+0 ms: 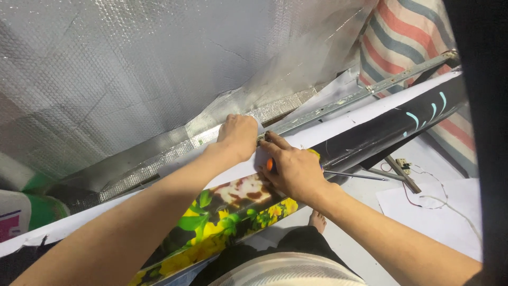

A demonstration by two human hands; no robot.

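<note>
While the left hand [238,135] presses as a fist on the white banner [338,124] beside the metal rail [370,90], the right hand [293,167], just below the rail, grips an orange knife [270,164]. Trimming seems underway; a steady straight pull along the rail suits.

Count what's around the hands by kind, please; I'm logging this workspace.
Hands: 2, the left hand and right hand
Printed banner: 1
Metal rail: 1
Orange-handled tool: 1
Thin metal rod: 1
Striped tarp: 1
Foil sheet: 1
Total: 8
</note>
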